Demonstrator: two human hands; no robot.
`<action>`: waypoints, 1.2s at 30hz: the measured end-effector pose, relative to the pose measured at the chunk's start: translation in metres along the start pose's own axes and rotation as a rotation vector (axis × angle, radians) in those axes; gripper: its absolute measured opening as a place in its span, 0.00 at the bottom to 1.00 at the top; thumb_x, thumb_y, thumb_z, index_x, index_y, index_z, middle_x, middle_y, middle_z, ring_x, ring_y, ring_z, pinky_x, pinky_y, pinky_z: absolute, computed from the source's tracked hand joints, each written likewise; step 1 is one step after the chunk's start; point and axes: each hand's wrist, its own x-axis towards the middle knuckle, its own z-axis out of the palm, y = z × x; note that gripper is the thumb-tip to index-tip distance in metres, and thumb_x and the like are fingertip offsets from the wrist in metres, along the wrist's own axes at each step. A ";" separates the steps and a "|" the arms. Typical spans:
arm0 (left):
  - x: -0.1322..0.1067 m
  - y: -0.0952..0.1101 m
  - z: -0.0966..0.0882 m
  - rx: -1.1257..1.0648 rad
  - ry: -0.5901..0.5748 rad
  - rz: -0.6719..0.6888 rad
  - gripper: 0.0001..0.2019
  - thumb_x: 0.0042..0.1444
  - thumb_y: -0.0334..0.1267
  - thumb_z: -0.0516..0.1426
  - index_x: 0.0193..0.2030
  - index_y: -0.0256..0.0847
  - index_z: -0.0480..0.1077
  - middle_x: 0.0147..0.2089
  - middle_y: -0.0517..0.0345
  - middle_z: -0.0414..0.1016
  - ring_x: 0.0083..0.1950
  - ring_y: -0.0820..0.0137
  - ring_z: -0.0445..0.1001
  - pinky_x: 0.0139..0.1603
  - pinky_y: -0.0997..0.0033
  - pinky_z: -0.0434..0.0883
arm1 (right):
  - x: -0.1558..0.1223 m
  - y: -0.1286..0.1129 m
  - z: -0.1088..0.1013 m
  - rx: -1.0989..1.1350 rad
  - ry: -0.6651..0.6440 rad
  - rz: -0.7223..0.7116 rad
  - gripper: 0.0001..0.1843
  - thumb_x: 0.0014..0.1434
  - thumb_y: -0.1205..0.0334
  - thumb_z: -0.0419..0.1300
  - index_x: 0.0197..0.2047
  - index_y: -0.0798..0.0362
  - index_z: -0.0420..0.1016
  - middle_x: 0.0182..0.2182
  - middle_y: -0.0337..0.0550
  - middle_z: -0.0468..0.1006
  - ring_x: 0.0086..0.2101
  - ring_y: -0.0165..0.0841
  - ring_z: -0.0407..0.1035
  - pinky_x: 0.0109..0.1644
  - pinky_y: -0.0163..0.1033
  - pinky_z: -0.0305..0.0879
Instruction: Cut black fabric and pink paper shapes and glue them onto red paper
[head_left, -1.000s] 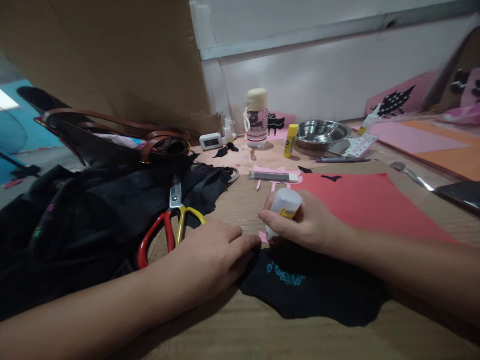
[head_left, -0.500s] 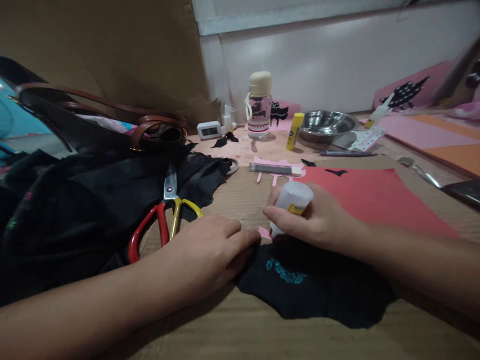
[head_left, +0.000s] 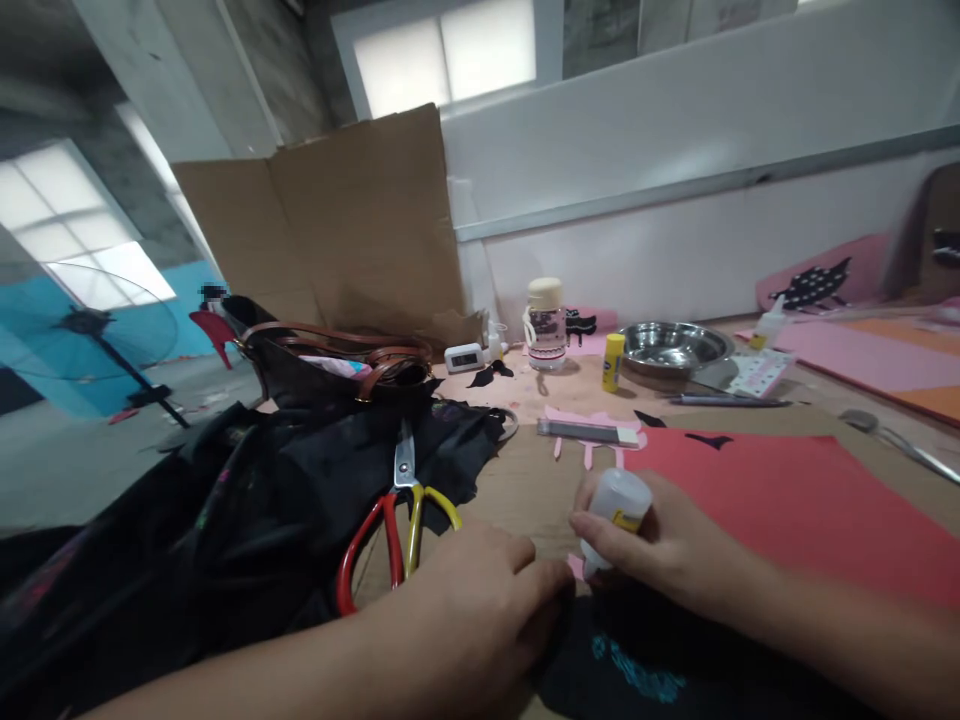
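White glue bottle [head_left: 616,507] tipped down in R hand [head_left: 660,555]; L hand [head_left: 480,600] flat on black fabric [head_left: 637,665].

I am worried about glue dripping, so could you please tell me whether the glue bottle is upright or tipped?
Tipped: the right hand holds the glue bottle slanted, base up, nozzle down by a pink scrap.

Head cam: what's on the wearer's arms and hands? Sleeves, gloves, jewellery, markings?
The left hand and right hand are bare: no gloves, no rings visible. The left forearm and right forearm are uncovered as far as the frame shows, with no sleeve edge, watch, bracelet or marking in view. The fingernails are too blurred to judge.
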 end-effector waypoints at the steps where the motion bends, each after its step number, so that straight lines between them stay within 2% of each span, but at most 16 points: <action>1: 0.000 0.000 0.000 -0.003 0.000 -0.006 0.11 0.65 0.33 0.54 0.53 0.42 0.71 0.34 0.56 0.76 0.32 0.66 0.73 0.32 0.69 0.67 | 0.000 0.001 0.000 -0.004 0.002 -0.002 0.21 0.61 0.42 0.58 0.28 0.50 0.66 0.21 0.39 0.71 0.23 0.33 0.67 0.28 0.38 0.64; 6: 0.003 0.003 -0.004 -0.006 -0.029 -0.025 0.09 0.65 0.35 0.55 0.51 0.42 0.72 0.34 0.56 0.77 0.32 0.65 0.74 0.33 0.68 0.68 | -0.001 0.006 0.000 0.044 0.026 0.011 0.22 0.62 0.40 0.58 0.28 0.50 0.66 0.22 0.38 0.70 0.24 0.33 0.66 0.27 0.38 0.64; 11: 0.005 0.004 -0.007 0.032 -0.015 -0.014 0.10 0.67 0.35 0.54 0.50 0.40 0.74 0.34 0.54 0.79 0.32 0.61 0.76 0.33 0.63 0.70 | -0.001 0.002 -0.005 0.086 0.198 0.007 0.20 0.61 0.41 0.60 0.30 0.49 0.67 0.23 0.36 0.69 0.25 0.33 0.67 0.28 0.38 0.66; 15: 0.005 0.002 -0.006 0.011 -0.028 0.002 0.11 0.66 0.34 0.53 0.50 0.39 0.75 0.34 0.54 0.79 0.32 0.60 0.77 0.32 0.63 0.70 | -0.001 -0.005 -0.005 0.034 0.156 0.008 0.18 0.60 0.45 0.61 0.28 0.49 0.67 0.23 0.37 0.69 0.24 0.33 0.67 0.26 0.37 0.65; 20: 0.005 0.001 -0.006 -0.002 -0.012 -0.007 0.14 0.67 0.34 0.51 0.54 0.40 0.74 0.33 0.55 0.79 0.31 0.60 0.77 0.30 0.62 0.70 | -0.001 -0.009 -0.004 -0.012 0.037 -0.018 0.17 0.60 0.49 0.60 0.26 0.49 0.67 0.22 0.38 0.71 0.24 0.34 0.71 0.27 0.38 0.67; 27: 0.005 0.001 -0.006 -0.085 -0.036 -0.081 0.12 0.65 0.34 0.52 0.50 0.38 0.74 0.38 0.52 0.81 0.39 0.58 0.80 0.40 0.57 0.75 | 0.000 -0.011 -0.002 -0.050 0.059 -0.013 0.16 0.59 0.49 0.61 0.25 0.49 0.68 0.21 0.39 0.74 0.23 0.34 0.70 0.26 0.37 0.67; 33: 0.003 -0.001 -0.005 0.003 0.003 -0.029 0.14 0.66 0.35 0.52 0.54 0.43 0.74 0.34 0.56 0.78 0.32 0.58 0.78 0.31 0.59 0.73 | 0.000 -0.009 -0.002 -0.064 0.049 -0.070 0.17 0.61 0.52 0.60 0.24 0.50 0.69 0.20 0.39 0.74 0.22 0.33 0.70 0.26 0.36 0.66; 36: 0.003 -0.001 -0.005 0.016 -0.003 -0.026 0.13 0.67 0.35 0.51 0.52 0.44 0.75 0.33 0.56 0.77 0.31 0.59 0.77 0.29 0.60 0.72 | 0.001 -0.008 -0.001 -0.047 0.034 -0.083 0.16 0.61 0.52 0.61 0.24 0.50 0.71 0.20 0.38 0.75 0.22 0.32 0.70 0.26 0.35 0.67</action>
